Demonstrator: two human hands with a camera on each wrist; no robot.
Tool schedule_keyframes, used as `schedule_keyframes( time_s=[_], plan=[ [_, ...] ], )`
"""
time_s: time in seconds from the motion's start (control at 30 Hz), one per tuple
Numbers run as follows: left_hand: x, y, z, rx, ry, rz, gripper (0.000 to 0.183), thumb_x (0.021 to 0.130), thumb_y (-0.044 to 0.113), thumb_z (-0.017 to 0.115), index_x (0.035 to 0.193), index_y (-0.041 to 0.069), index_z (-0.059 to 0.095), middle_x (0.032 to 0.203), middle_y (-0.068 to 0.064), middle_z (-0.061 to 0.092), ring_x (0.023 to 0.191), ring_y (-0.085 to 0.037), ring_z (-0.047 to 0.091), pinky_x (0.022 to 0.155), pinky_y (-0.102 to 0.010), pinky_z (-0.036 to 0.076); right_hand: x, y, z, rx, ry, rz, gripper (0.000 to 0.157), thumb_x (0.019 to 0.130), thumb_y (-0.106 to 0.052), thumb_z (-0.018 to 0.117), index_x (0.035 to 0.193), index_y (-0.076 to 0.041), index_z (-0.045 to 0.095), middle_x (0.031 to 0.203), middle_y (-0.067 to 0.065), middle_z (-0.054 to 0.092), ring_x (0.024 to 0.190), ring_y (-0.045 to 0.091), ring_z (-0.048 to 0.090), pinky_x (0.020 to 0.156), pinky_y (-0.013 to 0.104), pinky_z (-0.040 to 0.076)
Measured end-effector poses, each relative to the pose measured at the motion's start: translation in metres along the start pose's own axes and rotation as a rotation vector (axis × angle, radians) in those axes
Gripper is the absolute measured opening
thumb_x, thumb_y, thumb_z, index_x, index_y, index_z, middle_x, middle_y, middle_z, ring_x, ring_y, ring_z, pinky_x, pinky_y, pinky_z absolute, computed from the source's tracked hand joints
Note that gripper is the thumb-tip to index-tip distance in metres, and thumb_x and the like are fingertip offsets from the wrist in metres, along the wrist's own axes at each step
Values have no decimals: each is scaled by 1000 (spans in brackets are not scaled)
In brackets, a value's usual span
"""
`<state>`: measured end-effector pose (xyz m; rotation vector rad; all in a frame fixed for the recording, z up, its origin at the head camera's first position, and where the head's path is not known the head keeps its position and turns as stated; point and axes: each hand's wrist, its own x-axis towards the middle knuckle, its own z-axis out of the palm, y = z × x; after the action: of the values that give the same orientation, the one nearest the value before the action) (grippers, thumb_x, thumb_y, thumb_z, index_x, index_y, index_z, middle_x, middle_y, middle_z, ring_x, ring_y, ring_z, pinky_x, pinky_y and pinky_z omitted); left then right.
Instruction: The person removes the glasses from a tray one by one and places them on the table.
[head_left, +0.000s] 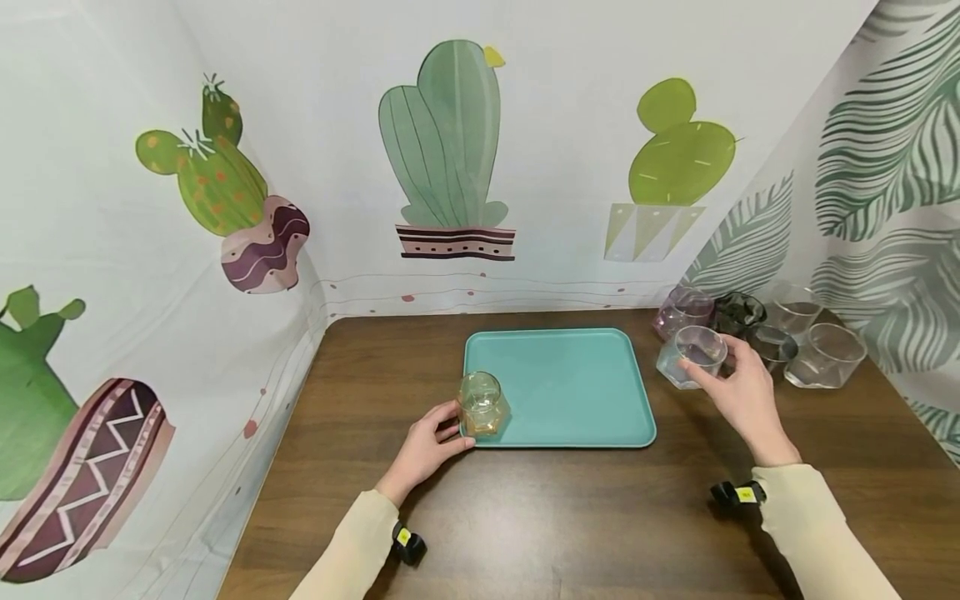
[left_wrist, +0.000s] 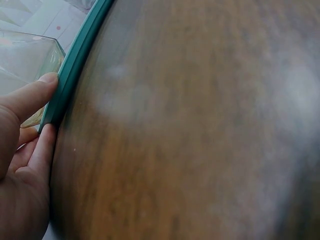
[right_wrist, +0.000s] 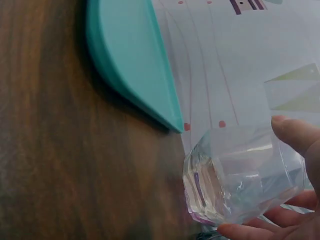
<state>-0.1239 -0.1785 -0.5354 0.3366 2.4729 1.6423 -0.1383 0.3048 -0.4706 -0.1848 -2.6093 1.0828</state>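
My left hand (head_left: 429,444) is at the near left corner of a turquoise tray (head_left: 592,387). In the left wrist view its thumb (left_wrist: 37,95) touches the tray's rim, and another finger lies along the rim's outer side. Just inside that corner stands an amber glass (head_left: 482,406) with a faceted base, close to the fingertips. Right of the tray, my right hand (head_left: 746,400) holds a clear, slightly bluish glass (head_left: 693,357) between thumb and fingers. In the right wrist view this glass (right_wrist: 245,175) shows its thick faceted base; whether it touches the table cannot be told.
Beyond the right hand several glasses stand close together: a purple one (head_left: 681,310), a black one (head_left: 738,312), a dark grey one (head_left: 776,346) and clear ones (head_left: 827,357). All rest on a brown wooden table (head_left: 555,517). A cactus-printed cloth (head_left: 558,208) hangs behind.
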Motion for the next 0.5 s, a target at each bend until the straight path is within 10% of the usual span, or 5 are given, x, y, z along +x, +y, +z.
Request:
schedule_keyframes(
  time_s=[0.23, 0.5],
  plan=[
    [-1, -1, 0, -8, -3, -12, 65, 90, 8, 83, 148, 0, 55, 145, -20, 57, 129, -35, 62, 104, -38, 56, -3, 4, 7, 12, 41, 7, 72, 92, -31, 80, 142, 11, 51, 128, 35, 57, 117, 47, 54, 91, 63, 43],
    [-1, 2, 0, -32, -4, -11, 64, 90, 6, 83, 148, 0, 56, 145, -20, 57, 129, -35, 61, 104, -38, 56, -5, 5, 12, 19, 30, 44, 75, 92, -29, 82, 145, 12, 46, 135, 39, 54, 125, 54, 54, 104, 70, 42]
  ],
)
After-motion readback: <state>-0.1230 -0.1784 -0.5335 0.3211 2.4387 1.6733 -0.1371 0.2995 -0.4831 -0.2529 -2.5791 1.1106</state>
